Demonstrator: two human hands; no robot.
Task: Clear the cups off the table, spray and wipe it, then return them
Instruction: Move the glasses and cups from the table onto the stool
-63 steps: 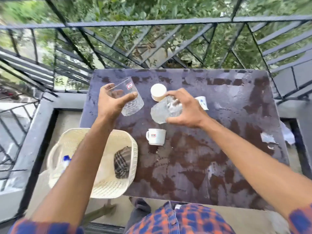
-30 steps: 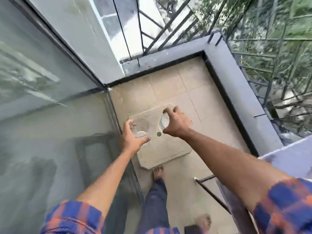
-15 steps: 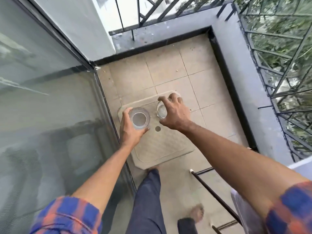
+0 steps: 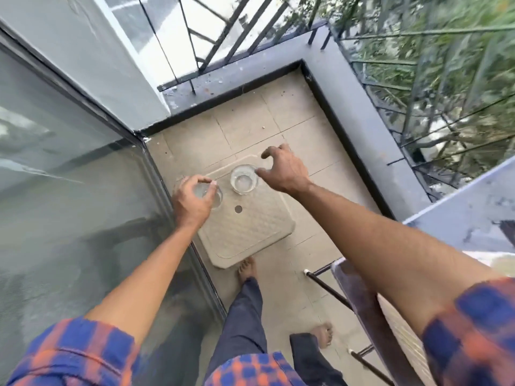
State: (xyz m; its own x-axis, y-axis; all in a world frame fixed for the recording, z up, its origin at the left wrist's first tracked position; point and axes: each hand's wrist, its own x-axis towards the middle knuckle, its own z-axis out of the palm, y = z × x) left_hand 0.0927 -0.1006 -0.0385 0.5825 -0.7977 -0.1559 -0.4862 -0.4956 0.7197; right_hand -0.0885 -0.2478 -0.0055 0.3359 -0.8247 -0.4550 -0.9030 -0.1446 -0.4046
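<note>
Right hand, fingers spread apart, hovers just right of the upright clear glass tumbler mid-frame; left hand clamps a second clear tumbler on the beige plastic stool.

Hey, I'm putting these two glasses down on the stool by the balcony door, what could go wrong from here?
The left hand holds a glass right at the stool's edge beside the glass door; set down there, it may tip off onto the tiles. The released glass stands close by, so the two might knock together. A bare foot touches the stool's corner; a nudge could shake both.
</note>
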